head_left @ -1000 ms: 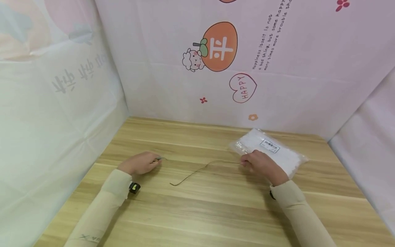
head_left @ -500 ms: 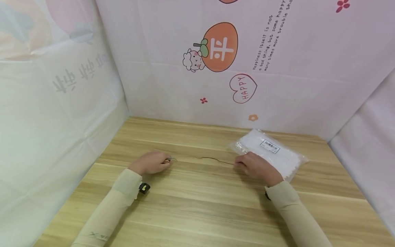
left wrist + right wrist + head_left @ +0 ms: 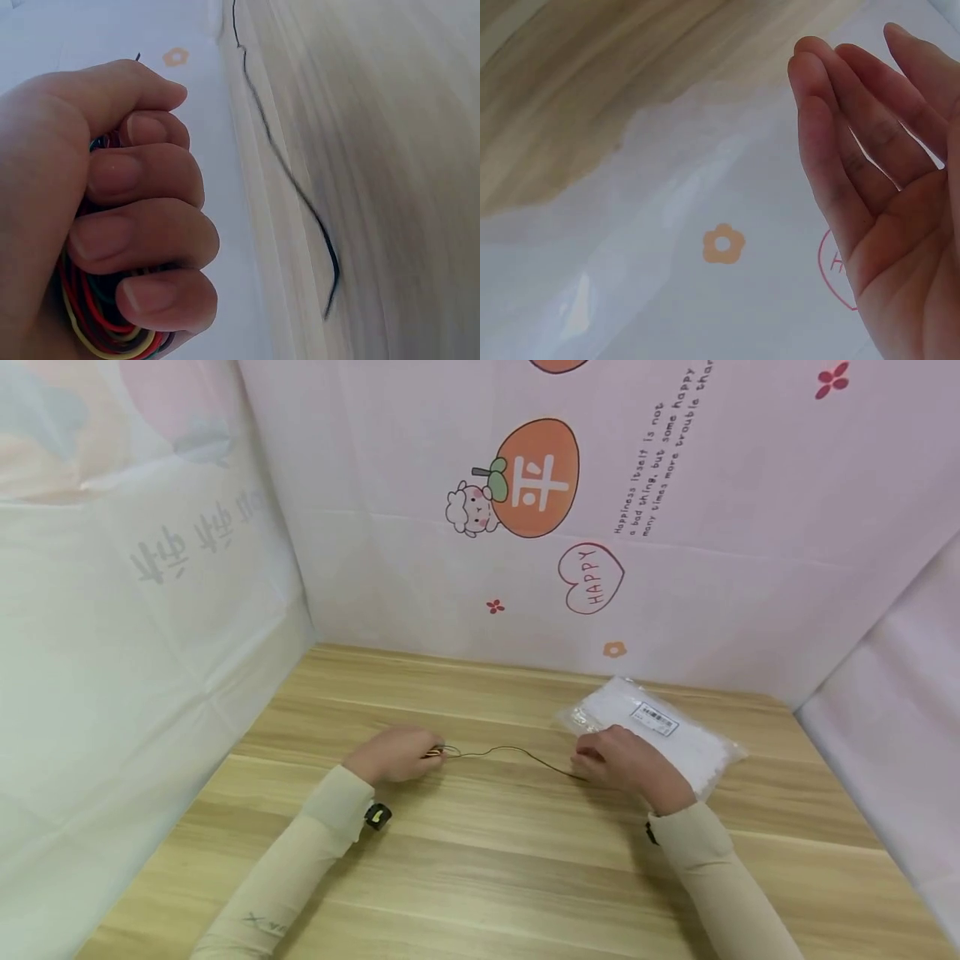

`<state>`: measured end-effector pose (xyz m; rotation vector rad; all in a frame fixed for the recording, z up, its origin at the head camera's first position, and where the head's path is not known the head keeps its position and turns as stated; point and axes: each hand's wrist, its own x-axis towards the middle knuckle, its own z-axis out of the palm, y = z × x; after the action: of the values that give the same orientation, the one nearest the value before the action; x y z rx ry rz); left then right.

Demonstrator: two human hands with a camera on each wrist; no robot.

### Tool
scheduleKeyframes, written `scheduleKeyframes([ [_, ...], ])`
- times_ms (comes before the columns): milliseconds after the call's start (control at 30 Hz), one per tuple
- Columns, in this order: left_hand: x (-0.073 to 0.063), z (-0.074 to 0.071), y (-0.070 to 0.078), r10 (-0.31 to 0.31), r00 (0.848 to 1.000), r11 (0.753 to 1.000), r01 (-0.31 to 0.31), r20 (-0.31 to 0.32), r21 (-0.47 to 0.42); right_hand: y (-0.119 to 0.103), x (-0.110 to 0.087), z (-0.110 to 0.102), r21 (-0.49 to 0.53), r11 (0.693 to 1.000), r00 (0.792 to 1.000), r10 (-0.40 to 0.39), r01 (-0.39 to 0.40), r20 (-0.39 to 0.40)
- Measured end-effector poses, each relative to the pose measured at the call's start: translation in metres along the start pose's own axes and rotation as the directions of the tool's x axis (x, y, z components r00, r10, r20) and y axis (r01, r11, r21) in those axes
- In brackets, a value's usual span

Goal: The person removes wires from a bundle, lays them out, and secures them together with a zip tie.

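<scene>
My left hand (image 3: 397, 755) curls round a bundle of coloured wires (image 3: 94, 304), with red, yellow, green and dark strands showing below the fingers in the left wrist view. A small loop of it pokes out past the fingertips. One thin dark wire (image 3: 504, 747) lies in a wavy line on the tabletop between the hands; whether it joins the bundle I cannot tell. Its right end lies just below my right hand (image 3: 626, 764). The right wrist view shows that hand with fingers loosely bent, thumb apart and nothing held.
A clear plastic bag (image 3: 686, 747) with white contents and a barcode label (image 3: 654, 718) lies behind and beside the right hand. Printed cloth (image 3: 420, 577) walls the wooden table (image 3: 480, 877) at the back and both sides.
My left hand has moved right with the wire bundle, towards the right hand. The right hand held the thin wire earlier and has let it go onto the table.
</scene>
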<state>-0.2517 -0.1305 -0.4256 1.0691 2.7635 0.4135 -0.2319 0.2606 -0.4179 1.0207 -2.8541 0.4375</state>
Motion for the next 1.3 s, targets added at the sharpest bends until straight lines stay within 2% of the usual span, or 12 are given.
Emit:
scheduleKeyframes([
  [200, 0.011, 0.004, 0.011, 0.01, 1.0, 1.0, -0.01, -0.018, 0.024, -0.015, 0.008, -0.001, 0.052, 0.998, 1.0, -0.028, 0.028, -0.014],
  [533, 0.032, 0.007, 0.033, 0.069, 0.997, 0.998, -0.069, -0.025, 0.013, -0.039, 0.029, 0.005, 0.044, 0.993, 0.994, -0.104, 0.105, -0.027],
  [733, 0.041, 0.009, 0.045, 0.079, 0.997, 0.997, -0.079, -0.005, 0.016, -0.059, 0.039, 0.005, 0.025, 0.979, 0.977, -0.201, 0.203, -0.071],
  [833, 0.043, 0.009, 0.05, 0.088, 0.996, 0.996, -0.088, 0.011, 0.007, -0.068, 0.042, 0.006, 0.02, 0.974, 0.971, -0.221, 0.224, -0.087],
  [1067, 0.046, 0.012, 0.056, 0.151, 0.988, 0.988, -0.15, 0.021, -0.034, -0.077, 0.045, 0.011, -0.047, 0.959, 0.952, -0.282, 0.278, -0.117],
  [1300, 0.044, 0.012, 0.06, 0.15, 0.985, 0.989, -0.149, 0.083, -0.027, -0.078, 0.042, 0.01, -0.012, 0.956, 0.949, -0.294, 0.294, -0.11],
])
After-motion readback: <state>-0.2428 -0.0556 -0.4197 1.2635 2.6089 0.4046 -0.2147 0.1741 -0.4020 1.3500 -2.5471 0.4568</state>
